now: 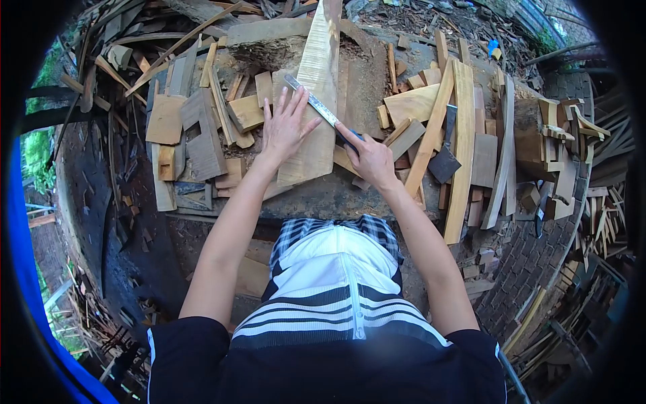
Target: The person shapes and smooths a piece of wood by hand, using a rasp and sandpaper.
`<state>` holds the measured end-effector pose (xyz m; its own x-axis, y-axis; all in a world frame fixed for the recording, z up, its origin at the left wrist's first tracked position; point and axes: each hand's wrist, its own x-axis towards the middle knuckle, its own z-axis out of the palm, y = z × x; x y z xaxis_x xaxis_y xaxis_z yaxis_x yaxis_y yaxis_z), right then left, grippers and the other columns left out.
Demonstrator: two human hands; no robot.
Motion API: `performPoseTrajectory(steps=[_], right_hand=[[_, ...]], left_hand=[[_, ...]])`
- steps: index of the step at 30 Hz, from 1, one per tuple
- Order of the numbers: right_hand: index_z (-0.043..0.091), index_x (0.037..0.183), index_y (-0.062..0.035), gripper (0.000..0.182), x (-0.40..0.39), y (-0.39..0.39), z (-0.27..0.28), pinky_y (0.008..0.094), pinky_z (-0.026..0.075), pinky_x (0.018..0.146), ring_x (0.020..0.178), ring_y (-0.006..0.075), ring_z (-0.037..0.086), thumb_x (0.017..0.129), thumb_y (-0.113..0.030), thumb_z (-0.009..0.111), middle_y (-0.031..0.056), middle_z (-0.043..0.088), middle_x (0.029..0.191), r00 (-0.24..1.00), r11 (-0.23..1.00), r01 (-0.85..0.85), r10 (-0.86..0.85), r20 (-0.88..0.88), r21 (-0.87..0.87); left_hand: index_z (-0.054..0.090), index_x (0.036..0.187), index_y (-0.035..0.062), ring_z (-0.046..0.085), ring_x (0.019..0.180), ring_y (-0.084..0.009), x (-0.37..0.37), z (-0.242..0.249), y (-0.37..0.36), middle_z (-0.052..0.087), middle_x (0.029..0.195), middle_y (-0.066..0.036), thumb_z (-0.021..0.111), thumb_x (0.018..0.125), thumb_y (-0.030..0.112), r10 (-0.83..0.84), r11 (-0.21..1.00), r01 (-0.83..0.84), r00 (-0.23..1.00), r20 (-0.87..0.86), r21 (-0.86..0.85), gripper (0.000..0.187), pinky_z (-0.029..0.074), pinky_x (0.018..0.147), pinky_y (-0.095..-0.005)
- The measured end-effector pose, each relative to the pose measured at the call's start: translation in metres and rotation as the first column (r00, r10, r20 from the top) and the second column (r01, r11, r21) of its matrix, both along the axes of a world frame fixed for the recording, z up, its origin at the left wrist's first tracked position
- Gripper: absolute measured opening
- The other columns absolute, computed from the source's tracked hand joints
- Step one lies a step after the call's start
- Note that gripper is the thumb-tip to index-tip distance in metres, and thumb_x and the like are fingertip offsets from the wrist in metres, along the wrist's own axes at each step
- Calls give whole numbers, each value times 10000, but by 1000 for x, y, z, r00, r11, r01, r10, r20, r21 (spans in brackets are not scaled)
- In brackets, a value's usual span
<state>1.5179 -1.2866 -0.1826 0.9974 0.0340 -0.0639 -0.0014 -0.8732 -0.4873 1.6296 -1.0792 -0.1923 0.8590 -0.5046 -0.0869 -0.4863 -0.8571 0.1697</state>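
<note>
A pale wooden board [308,149] with a pointed far end and rough saw marks lies across the bench in front of me. Flat on it rests my left hand [286,128], fingers spread, its fingertips beside a metal blade. My right hand [370,158] is closed around the blue handle of this flat blue-handled metal blade [313,101], at the board's right edge. The blade slants over the board from upper left to lower right. Most of the handle is hidden under my right fingers.
Wooden offcuts [165,120] crowd the bench left of the board. Long strips [463,151] lie on the right, beside a dark flat piece with a narrow handle [444,165]. Stacked scrap wood [558,158] stands farther right. A blue tarp [27,283] hangs at the left edge.
</note>
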Motion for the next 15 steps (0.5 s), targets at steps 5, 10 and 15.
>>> performPoseTrajectory(steps=[5, 10, 15], right_hand=[[449, 1441, -423, 578, -4, 1, 1, 429, 546, 573, 667, 309, 673, 911, -261, 614, 124, 627, 787, 1000, 1000, -27, 27, -13, -3], [437, 1456, -402, 568, -2, -1, 0, 449, 545, 669, 763, 342, 672, 928, -262, 590, 148, 641, 844, 998, 999, -11, 13, -59, 34], [456, 1458, -365, 565, -1, -6, -7, 441, 522, 662, 753, 362, 657, 936, -214, 608, 152, 647, 893, 998, 994, -54, 53, 13, 91]], left_hand=[[285, 1553, 171, 160, 1506, -294, -11, 5, 4, 262, 1616, -3, 390, 960, 651, 8, 1000, -8, 1000, 8, -4, 770, 55, 1199, -592], [485, 1398, 103, 365, 1396, -306, -39, 20, -9, 456, 1463, -108, 515, 955, 493, -52, 983, 76, 988, 146, -169, 591, 250, 1142, -559], [632, 1044, 87, 592, 980, -331, -154, 31, -63, 596, 1032, -159, 589, 923, 309, -514, 752, 181, 764, -390, -634, 256, 493, 854, -454]])
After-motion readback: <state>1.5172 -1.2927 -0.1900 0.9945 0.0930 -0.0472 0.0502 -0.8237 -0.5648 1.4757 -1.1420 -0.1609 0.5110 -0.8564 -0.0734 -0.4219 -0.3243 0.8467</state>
